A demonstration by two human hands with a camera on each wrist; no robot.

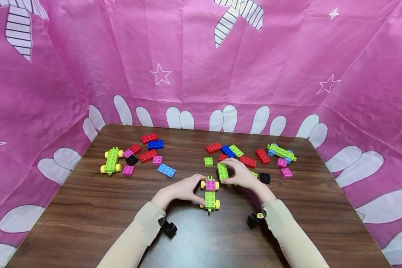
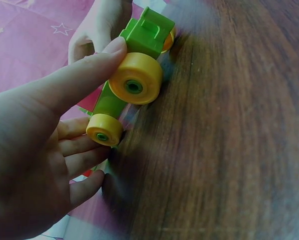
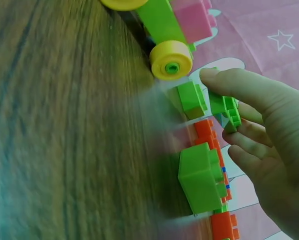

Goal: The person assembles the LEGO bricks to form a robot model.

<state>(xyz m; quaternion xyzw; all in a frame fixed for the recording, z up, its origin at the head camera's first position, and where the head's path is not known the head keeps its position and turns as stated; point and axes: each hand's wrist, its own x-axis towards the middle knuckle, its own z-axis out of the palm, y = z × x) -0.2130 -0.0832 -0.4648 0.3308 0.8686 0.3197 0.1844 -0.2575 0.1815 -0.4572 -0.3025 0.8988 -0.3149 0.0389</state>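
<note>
Where the left hand (image 1: 182, 189) grips: thumb and fingers bracket a lime car base (image 1: 210, 201) with yellow wheels, between the two hands above the table (image 1: 201, 243), a pink brick (image 1: 210, 185) seated on its far end.
Right hand (image 1: 239, 173): thumb and fingers pinch a lime eight-stud brick (image 1: 222, 172) just beyond the car base, to its right.
Loose bricks: a light blue brick (image 1: 166, 170) lies left of the car base; a small lime brick (image 1: 208, 161) behind it; a black brick (image 1: 265, 178) to its right.
Other wheels: a second yellow-wheeled base (image 1: 112, 160) stands well left of the car base, a blue-wheeled base (image 1: 281, 152) far to its right.
</note>
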